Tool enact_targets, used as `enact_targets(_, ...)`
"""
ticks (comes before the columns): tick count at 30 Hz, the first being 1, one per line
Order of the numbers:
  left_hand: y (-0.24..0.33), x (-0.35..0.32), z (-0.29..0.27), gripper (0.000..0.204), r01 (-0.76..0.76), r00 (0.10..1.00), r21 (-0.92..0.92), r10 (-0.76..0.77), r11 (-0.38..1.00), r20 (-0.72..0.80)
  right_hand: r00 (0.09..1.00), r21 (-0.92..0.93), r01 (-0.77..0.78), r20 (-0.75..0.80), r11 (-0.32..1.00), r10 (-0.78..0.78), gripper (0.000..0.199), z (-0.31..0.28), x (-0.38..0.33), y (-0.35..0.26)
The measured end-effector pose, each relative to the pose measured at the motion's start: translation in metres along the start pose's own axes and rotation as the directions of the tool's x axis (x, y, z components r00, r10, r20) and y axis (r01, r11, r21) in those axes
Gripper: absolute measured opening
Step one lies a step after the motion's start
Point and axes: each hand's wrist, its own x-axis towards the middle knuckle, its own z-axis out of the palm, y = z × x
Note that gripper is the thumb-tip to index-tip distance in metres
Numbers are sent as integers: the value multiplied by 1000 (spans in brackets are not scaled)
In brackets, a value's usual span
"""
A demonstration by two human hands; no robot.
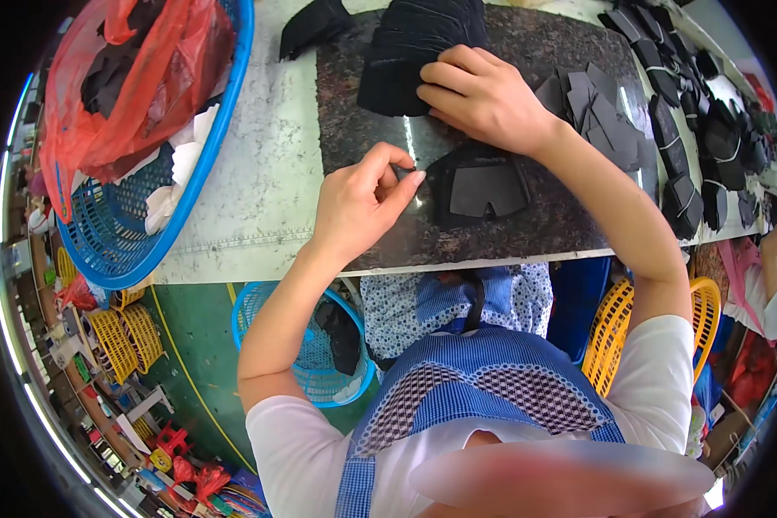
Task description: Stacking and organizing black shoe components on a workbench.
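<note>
- Left hand (pixel 358 205): fingers pinched narrow; whether holding anything, cannot tell.
- Right hand (pixel 492 102): fingers curled at the stack's (pixel 419 47) lower right, grip unclear.
- Notched piece (pixel 473 192): just right of the left fingers, long axis crosswise.

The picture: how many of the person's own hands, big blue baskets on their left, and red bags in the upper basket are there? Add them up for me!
Hands: 2 (left hand, right hand)
Big blue baskets: 2 (upper basket, lower basket)
Red bag: 1
Total: 5
</note>
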Motion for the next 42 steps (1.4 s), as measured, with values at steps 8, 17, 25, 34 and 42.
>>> enact_targets(8, -16, 16, -1, 33, -464, 856, 327, 511, 823, -72, 944, 392, -247, -107, 886, 311, 6, 4, 13, 3)
enact_targets(17, -13, 51, 9, 41, -419, 875, 303, 470, 856, -116, 985, 88, -170, 29, 982, 168, 29, -90, -83, -68)
enact_targets(25, 59, 85, 62, 31, -660, 732, -3, 643, 752, 224, 689, -101, -721, -205, 685, 695, 17, -129, -147, -37)
enact_targets(34, 81, 91, 136, 71, -747, 646, 166, 645, 643, 407, 683, -345, -700, -71, 625, 727, 37, -103, -137, 11)
enact_targets(42, 84, 91, 134, 70, -731, 659, 168, 621, 661, 424, 754, -447, -591, -11, 672, 656, 23, -99, -137, 19)
